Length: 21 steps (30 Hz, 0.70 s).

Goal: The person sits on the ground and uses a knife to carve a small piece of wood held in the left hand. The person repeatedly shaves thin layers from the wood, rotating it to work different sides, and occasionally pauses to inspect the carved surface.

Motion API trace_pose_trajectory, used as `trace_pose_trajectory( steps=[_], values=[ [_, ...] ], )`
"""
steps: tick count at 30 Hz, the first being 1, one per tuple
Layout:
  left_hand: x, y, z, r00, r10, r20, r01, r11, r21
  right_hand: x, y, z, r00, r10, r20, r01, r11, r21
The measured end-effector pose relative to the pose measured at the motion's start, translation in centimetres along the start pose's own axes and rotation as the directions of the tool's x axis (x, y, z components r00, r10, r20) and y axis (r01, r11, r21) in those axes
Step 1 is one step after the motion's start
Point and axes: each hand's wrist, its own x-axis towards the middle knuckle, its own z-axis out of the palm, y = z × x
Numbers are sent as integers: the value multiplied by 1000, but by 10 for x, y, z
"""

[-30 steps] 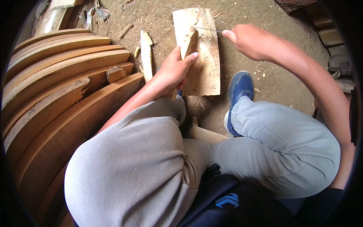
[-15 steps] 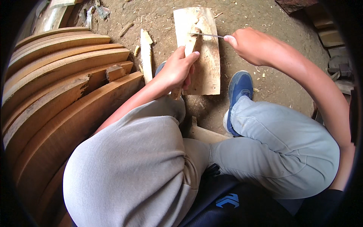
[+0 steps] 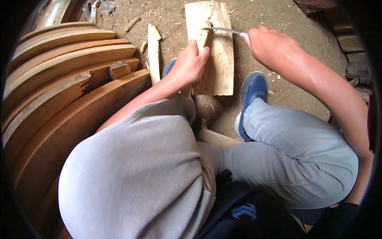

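My left hand (image 3: 190, 65) is closed around a pale wooden stick (image 3: 203, 38), which leans over a flat, rough board (image 3: 222, 59) on the ground. The stick's upper end has a darker, knobby patch. From the right, my right hand (image 3: 272, 46) grips a knife whose thin, slightly curved blade (image 3: 227, 30) lies across that upper end. The fist hides the knife's handle. Part of the stick's lower end shows below my left hand, near my left knee.
Curved, sawn planks (image 3: 71, 59) stand in a row along the left. A split wood piece (image 3: 153, 51) lies left of the board. Wood chips dot the dirt floor (image 3: 278, 91). Another wood piece (image 3: 217, 138) lies between my legs, and more timber (image 3: 352, 42) is at the far right.
The blade has tilted a little and shows more of its flat side. My left thumb has drawn in closer along the stick. The whole view has shifted slightly.
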Motion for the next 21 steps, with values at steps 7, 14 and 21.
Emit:
trace_pose_trajectory(
  steps=[7,14,21],
  values=[
    [7,6,9,999,4,47,-4,1000,-3,-9,-9,-9,997,65,34,-61,993,-98],
    [3,8,11,997,-49,53,53,995,-89,2,-20,-8,983,153,102,-139,982,-130],
    [6,14,18,997,-34,62,43,989,-142,0,-13,4,992,114,61,-104,983,-153]
  ],
)
